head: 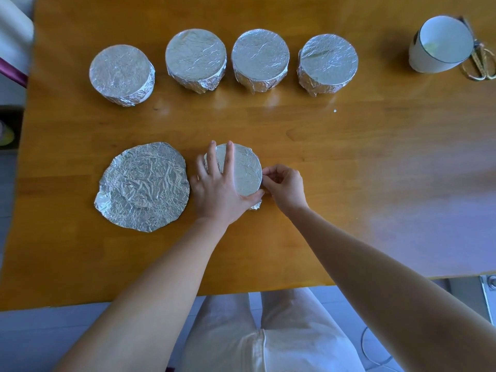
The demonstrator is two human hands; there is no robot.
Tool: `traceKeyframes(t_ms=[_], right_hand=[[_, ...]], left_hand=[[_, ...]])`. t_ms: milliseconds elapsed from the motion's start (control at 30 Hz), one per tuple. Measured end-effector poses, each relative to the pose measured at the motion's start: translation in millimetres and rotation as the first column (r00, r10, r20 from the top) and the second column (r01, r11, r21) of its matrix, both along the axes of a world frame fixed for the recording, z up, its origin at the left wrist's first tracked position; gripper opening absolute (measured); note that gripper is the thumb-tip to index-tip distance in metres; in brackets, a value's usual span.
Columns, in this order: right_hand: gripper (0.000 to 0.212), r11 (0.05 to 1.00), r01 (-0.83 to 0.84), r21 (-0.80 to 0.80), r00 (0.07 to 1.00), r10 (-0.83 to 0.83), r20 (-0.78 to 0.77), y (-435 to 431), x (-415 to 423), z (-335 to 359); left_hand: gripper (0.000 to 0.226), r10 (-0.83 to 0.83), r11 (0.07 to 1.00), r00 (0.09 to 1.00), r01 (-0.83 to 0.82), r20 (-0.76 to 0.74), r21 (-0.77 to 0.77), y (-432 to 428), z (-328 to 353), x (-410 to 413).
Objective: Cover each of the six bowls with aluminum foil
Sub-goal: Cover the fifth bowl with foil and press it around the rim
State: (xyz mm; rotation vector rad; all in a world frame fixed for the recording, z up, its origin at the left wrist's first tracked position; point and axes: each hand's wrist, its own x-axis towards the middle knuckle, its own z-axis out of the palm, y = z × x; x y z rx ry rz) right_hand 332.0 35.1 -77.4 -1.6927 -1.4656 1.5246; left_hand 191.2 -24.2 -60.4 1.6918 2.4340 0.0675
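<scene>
Table (pixel 349 183): wood, honey-tone, varnished, glossy, w/ soft reflections under the far row; grain + board joints show. Far-edge row, leftmost bowl (pixel 122 73), 2nd bowl (pixel 195 59), 3rd bowl (pixel 260 59), rightmost bowl (pixel 328 61): all wrapped in alu foil, metallic, shiny, fine creases on tops, heavier crumpled folds down the sides. Near bowl (pixel 245 170), by near edge: foil top smoother, brighter, few wrinkles. Loose foil sheet (pixel 143 186) just left of it: v. crinkled, rough-looking, ring crease pressed in. White bowl (pixel 442 41) at far right corner: smooth, glossy, hard; ceramic or similar, can't tell. Scissors (pixel 483 63) beside it: gold-tone metal, shiny. Trousers (pixel 268 331) below near edge: off-white cloth, matt.
</scene>
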Motion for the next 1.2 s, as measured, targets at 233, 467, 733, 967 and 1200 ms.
traceKeyframes(t_ms=[233,467,733,967,1200], right_hand=[[0.016,0.971,0.103,-0.218,0.970,-0.146,-0.192,-5.7,2.5,13.1],[0.022,0.995,-0.004,-0.100,0.997,-0.005,-0.082,-3.8,-2.0,17.4],[0.014,0.988,-0.113,-0.103,0.993,0.111,-0.024,29.7,-12.0,12.6],[0.020,0.979,-0.185,-0.088,0.982,0.188,0.025,42.1,-25.4,17.8],[0.020,0.969,-0.200,-0.146,0.973,0.179,-0.146,36.0,-10.0,19.6]], left_hand=[[0.121,0.022,1.000,1.000,-0.022,0.003,0.003,0.0,1.0,2.3],[0.135,0.081,0.997,0.996,-0.080,0.039,-0.015,1.4,4.8,3.7],[0.145,0.239,0.969,0.932,-0.245,0.273,-0.010,-22.0,13.3,7.3],[0.133,0.201,0.976,0.962,-0.212,0.183,0.042,-31.7,18.6,2.0],[0.118,-0.094,0.981,0.995,0.097,0.024,-0.170,0.5,11.5,3.4]])
